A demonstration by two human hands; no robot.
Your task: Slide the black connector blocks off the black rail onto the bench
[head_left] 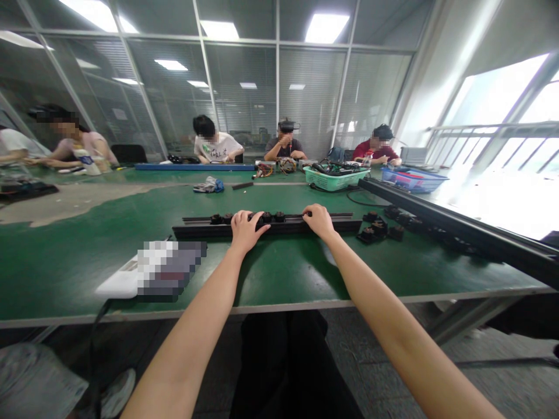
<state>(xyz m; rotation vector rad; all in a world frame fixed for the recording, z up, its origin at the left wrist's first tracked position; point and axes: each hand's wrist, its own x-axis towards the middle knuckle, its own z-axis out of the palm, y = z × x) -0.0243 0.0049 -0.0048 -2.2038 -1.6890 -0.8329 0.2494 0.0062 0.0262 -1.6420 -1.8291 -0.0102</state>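
Both my hands rest on a long black rail (pixel 266 227) lying crosswise on the green workbench (pixel 288 273). Several small black blocks (pixel 265 218) stand in a row along it. My left hand (pixel 247 230) lies over the blocks with its fingers curled around them and the rail. My right hand (pixel 318 222) grips the rail's upper edge with its fingertips, just right of the row. The part of the rail under my palms is hidden.
More black blocks (pixel 379 228) lie loose to the right, beside a second long black rail (pixel 454 230). A pixelated white object (pixel 152 270) sits left of my arms. Beyond stand a green basket of cables (pixel 336 178) and a blue crate (pixel 413 180). Several co-workers sit across the bench.
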